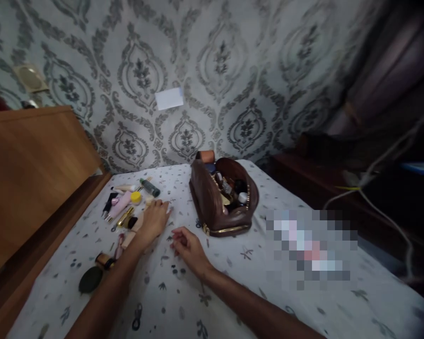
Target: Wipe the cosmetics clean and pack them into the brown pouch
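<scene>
My left hand (155, 220) reaches palm down over the right side of a group of cosmetics, its fingers bent downward. A small cream-coloured item (149, 201) shows at its fingertips; whatever lies under the fingers is hidden. Beside it are a yellow-lidded jar (135, 197), a gold tube (125, 216), a pink tube (120, 204) and a dark green bottle (150, 187). My right hand (191, 249) hovers near the cloth with loosely curled fingers, thumb apart, nothing visible in it. Just past it stands a brown cosmetic bag (212, 207), unzipped, with several bottles and jars inside.
Patterned white cloth (229, 287) covers the surface. A round dark green case (91, 279) and a brown-gold item (104, 260) lie near my left forearm. A wooden panel (31, 183) rises at left, the papered wall behind. Something blurred out (307, 249) lies at right, near a white cable (385, 209).
</scene>
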`<action>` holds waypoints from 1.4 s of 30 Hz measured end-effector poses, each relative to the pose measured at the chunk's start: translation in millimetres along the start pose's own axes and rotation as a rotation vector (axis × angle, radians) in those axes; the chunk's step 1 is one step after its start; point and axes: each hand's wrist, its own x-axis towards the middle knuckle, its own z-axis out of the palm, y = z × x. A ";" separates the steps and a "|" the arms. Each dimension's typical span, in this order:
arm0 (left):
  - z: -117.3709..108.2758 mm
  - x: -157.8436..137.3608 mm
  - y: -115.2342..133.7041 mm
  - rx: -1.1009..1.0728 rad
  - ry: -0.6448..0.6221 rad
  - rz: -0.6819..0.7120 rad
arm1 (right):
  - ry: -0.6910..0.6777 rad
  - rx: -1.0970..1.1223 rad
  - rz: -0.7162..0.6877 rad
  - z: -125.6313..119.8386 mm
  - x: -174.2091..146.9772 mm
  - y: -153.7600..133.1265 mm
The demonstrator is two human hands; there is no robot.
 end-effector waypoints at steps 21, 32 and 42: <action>-18.5 -55.1 45.8 -0.493 0.252 -0.020 | 0.045 -0.393 -0.237 1.4 -3.6 -8.1; -16.6 -49.2 26.5 -1.090 0.247 -0.250 | -0.039 0.005 -0.001 3.9 -11.1 -22.4; -5.3 -75.8 47.2 -1.349 0.307 -0.169 | -0.062 0.411 0.152 -0.8 -0.2 -19.9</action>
